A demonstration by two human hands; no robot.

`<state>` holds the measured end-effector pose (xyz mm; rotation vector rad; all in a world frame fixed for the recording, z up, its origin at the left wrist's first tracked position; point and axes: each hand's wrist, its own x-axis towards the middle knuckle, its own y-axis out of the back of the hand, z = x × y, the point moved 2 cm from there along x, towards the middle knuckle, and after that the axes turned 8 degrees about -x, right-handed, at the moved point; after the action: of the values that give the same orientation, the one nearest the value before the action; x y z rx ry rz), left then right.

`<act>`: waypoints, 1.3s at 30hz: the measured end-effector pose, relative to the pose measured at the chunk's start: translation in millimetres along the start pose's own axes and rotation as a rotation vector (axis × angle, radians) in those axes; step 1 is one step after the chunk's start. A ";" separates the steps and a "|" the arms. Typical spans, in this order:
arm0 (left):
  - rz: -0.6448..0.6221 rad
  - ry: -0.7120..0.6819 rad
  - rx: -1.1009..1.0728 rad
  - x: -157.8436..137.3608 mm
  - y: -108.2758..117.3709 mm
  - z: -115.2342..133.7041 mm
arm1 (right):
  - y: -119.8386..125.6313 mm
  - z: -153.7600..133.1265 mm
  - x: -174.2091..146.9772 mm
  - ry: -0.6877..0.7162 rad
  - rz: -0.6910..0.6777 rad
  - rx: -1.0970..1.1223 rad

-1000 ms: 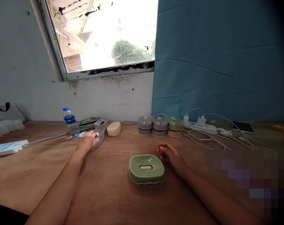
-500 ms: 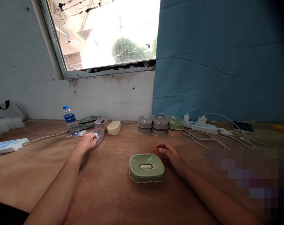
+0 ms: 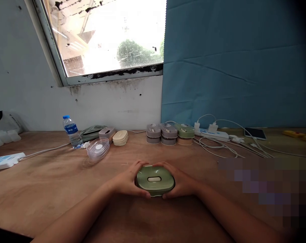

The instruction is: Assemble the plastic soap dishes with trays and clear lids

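Note:
A green oval lid [image 3: 158, 187] with a pale oval inset in its top lies in front of me on the wooden table. My left hand [image 3: 130, 180] is curved round its left side, thumb at the near edge and fingers at the far edge. On the other side my right hand [image 3: 179, 182] wraps it the same way. Both hands are closed on the lid's rim. What lies under the lid is hidden. Clear plastic lids or trays [image 3: 98, 149], nested together, stand farther off to the left.
Behind stand a water bottle [image 3: 72, 132], a mauve container [image 3: 107, 132], a stack of cream oval pieces [image 3: 120, 137] and several lidded boxes [image 3: 169, 134]. At right are a power strip [image 3: 216, 135], tangled white cables and a phone [image 3: 255, 133]. Another power strip [image 3: 7, 161] lies left.
My left hand has left the clear plastic pieces and come right to the green lid. My right hand has closed in on the lid's right side.

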<state>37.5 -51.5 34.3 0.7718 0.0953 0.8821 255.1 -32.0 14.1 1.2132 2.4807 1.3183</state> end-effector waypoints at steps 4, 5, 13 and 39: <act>0.006 -0.001 -0.107 0.0 -7.7 -13.1 | -2.1 2.6 1.5 -0.021 0.097 0.035; 0.026 0.001 -0.131 0.5 -6.4 -17.7 | -2.8 3.0 2.0 -0.027 0.118 0.033; 0.079 -0.023 -0.141 4.8 -0.4 -36.6 | -6.4 -3.0 4.9 -0.003 0.225 -0.102; 0.205 -0.583 0.236 -5.1 8.2 0.8 | 1.0 -2.8 0.6 -0.008 0.357 0.101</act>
<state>29.1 -52.4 39.0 1.2494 -0.4076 0.8150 254.2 -33.2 16.8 1.7460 2.4310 1.2619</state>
